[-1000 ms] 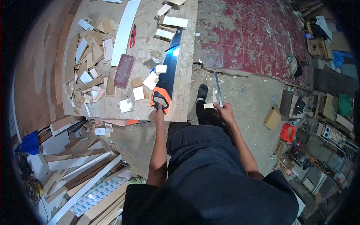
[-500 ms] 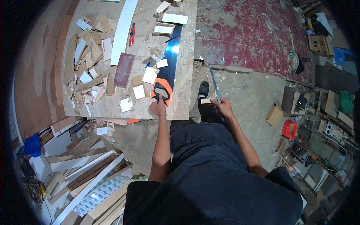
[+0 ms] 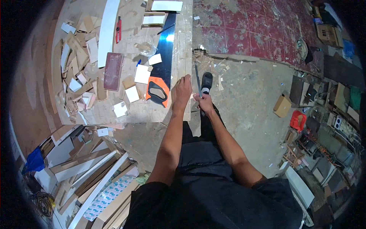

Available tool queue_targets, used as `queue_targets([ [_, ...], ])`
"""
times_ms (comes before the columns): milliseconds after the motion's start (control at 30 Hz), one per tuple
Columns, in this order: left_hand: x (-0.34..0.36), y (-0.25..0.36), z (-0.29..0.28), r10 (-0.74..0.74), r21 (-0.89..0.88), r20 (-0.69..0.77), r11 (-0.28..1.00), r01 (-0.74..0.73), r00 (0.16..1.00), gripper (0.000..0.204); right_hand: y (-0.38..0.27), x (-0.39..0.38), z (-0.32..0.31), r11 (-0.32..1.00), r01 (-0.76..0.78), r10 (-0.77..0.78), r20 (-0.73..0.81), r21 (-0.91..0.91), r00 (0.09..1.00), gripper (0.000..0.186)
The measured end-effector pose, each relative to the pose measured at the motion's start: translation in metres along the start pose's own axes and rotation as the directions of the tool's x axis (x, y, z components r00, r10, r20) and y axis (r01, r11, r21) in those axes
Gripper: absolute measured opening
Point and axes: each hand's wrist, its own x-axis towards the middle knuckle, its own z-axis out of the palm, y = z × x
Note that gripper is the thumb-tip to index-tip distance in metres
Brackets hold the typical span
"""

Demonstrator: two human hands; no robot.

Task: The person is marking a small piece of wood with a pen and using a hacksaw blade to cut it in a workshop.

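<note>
My left hand (image 3: 182, 92) is at the right edge of the wooden workbench (image 3: 178, 112), its fingers pressed together and bent over the edge; whatever lies under them is hidden. Just off that edge, my right hand (image 3: 204, 102) grips the lower end of a long thin metal strip (image 3: 198, 78), which points away from me. I cannot tell if the strip is a ruler or a blade. A handsaw (image 3: 157, 91) with an orange and black handle lies left of my left hand, its dark blade stretching away along the bench.
White-faced wood blocks (image 3: 142, 74), a dark red block (image 3: 113, 71), a red utility knife (image 3: 119, 29) and a clear container (image 3: 146, 49) lie on the bench. Wood offcuts (image 3: 78, 53) heap at its left. Boards (image 3: 82, 168) stack below left. A cardboard box (image 3: 282, 105) and red crate (image 3: 297, 120) stand right.
My left hand has let go of the saw handle and moved right to the bench edge. My right hand has brought the strip left beside it. The small wood piece it held is no longer clearly visible.
</note>
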Motion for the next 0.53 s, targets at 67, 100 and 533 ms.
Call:
queue_targets([
  [67, 0.002, -0.009, 0.012, 0.044, 0.050, 0.062, 0.998, -0.048, 0.997, 0.016, -0.005, -0.005, 0.010, 0.983, 0.084, -0.075, -0.061, 0.163, 0.995, 0.024],
  [100, 0.002, -0.015, 0.016, 0.071, 0.069, 0.010, 0.995, -0.071, 0.997, 0.015, -0.009, -0.009, 0.013, 0.979, 0.065, -0.053, -0.067, 0.195, 0.996, 0.023],
  [533, 0.009, -0.014, 0.035, -0.031, -0.012, -0.098, 0.999, 0.030, 0.995, 0.016, -0.002, -0.014, 0.025, 0.918, 0.066, -0.004, -0.157, 0.391, 0.988, 0.030],
])
